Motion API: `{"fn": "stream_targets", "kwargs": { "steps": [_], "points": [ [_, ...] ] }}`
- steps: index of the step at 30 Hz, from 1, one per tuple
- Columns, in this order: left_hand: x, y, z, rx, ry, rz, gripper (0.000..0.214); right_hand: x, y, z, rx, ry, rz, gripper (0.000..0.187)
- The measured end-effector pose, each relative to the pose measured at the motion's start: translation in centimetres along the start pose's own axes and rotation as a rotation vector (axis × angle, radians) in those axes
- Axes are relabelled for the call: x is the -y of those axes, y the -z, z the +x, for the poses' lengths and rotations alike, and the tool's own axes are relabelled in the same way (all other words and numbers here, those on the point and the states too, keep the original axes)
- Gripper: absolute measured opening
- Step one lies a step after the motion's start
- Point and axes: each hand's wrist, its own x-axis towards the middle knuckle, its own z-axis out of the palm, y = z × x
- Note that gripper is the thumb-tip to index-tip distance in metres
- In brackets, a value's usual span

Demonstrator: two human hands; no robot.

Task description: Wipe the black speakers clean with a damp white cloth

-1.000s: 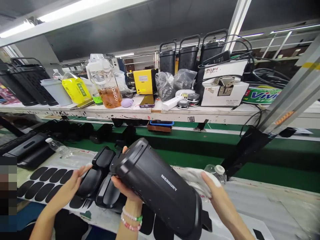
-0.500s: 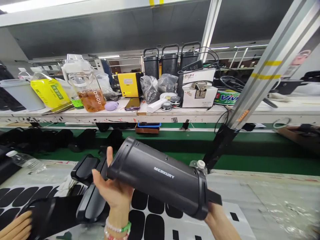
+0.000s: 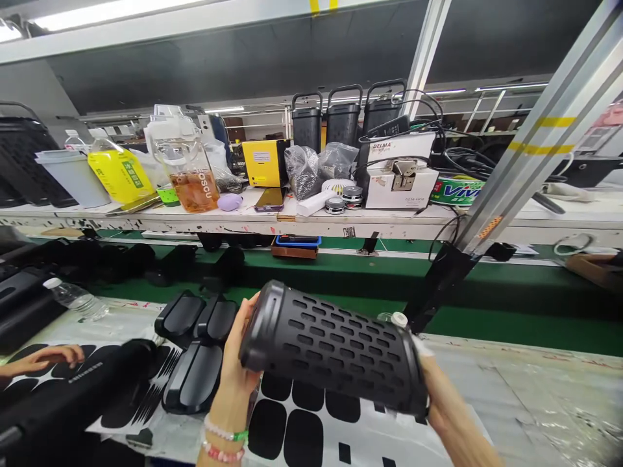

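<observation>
A black portable speaker point(image 3: 335, 350) is held up in front of me above the bench, its slotted grille facing me and its left end higher than its right. My left hand point(image 3: 238, 360) is closed around the left end, thumb along the edge and fingers partly hidden behind it. At the right end my right hand point(image 3: 435, 383) grips the speaker, its fingers mostly out of sight. Under the speaker lies a white sheet point(image 3: 365, 441) with black rounded stickers. Black oval-faced end caps point(image 3: 197, 376) stand to the left of my left hand.
At the left, a co-worker's hand point(image 3: 48, 357) is near another black speaker point(image 3: 82, 383). Plastic bottles point(image 3: 78, 298) lie on the bench. A shelf point(image 3: 233, 224) across the back carries a jug, bags and boxes. A metal post point(image 3: 525, 130) slants at the right.
The speaker has been turned about its length, from the side lettered MERKURY to the grille. My left hand, spread before, now wraps its end. The co-worker's speaker has moved into view at left.
</observation>
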Motion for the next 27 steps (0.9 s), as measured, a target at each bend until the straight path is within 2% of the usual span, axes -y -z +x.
{"fn": "stream_targets", "kwargs": {
  "steps": [2, 4, 7, 11, 17, 20, 23, 25, 27],
  "points": [
    [-0.3, 0.1, -0.1, -0.012, 0.075, 0.044, 0.033, 2.8, -0.4, 0.0, -0.052, 0.156, 0.035, 0.045],
    [-0.2, 0.0, -0.2, 0.034, 0.06, 0.086, 0.039, 4.9, -0.7, 0.0, -0.079, 0.22, 0.048, 0.051],
    [0.3, -0.2, -0.2, 0.029, 0.021, 0.12, 0.041, 6.2, -1.1, -0.1, -0.099, 0.232, 0.038, 0.056],
    [0.6, -0.8, -0.1, -0.031, 0.0, 0.075, 0.036, 6.0, -1.4, 0.0, -0.111, 0.259, 0.045, 0.054],
    [-0.7, -1.2, 0.7, -0.118, -0.022, 0.052, 0.032, 5.7, -2.3, -0.4, -0.074, 0.309, 0.07, 0.045],
    [-1.2, -1.0, 0.9, -0.1, -0.064, 0.084, 0.034, 5.5, -2.5, -0.5, -0.05, 0.306, 0.09, 0.041],
    [-0.6, -1.1, 0.2, -0.024, -0.192, 0.039, 0.053, 5.1, -2.5, -0.5, -0.005, 0.355, 0.124, 0.034],
    [0.8, -1.6, -0.7, 0.02, -0.299, -0.046, 0.07, 4.4, -2.6, -0.8, 0.005, 0.439, 0.183, 0.028],
    [2.8, -2.3, -1.5, 0.046, -0.336, -0.061, 0.085, 3.1, -2.9, -1.3, -0.025, 0.529, 0.242, 0.027]
  ]
}}
